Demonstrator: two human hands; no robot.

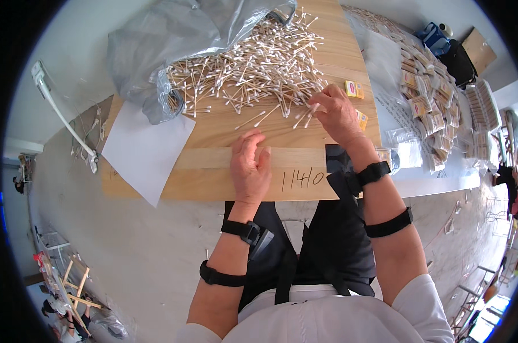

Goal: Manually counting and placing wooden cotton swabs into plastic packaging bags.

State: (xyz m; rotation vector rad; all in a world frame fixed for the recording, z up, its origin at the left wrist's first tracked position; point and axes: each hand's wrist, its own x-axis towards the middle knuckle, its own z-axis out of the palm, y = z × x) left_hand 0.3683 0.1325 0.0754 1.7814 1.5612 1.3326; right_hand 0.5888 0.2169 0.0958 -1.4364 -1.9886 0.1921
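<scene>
A big loose heap of cotton swabs (pixel 253 66) with wooden sticks and white tips covers the far part of the wooden table (pixel 213 160). At the heap's near right edge, my right hand (pixel 339 114) is closed in a pinch on a few swabs, their tips pointing down toward the tabletop. Closer to me, my left hand (pixel 251 168) rests on the table with fingers bent and the thumb apart. Nothing shows in it. Two stray swabs lie just beyond its fingertips. A grey plastic bag (pixel 167 37) lies over the heap's far left side.
White paper (pixel 150 148) hangs over the table's front left edge. Small yellow boxes (pixel 354 89) sit right of my right hand. Beside the table, many packed swab bundles (pixel 433 108) are piled on a white-covered surface. A dark object (pixel 336 157) lies near my right wrist.
</scene>
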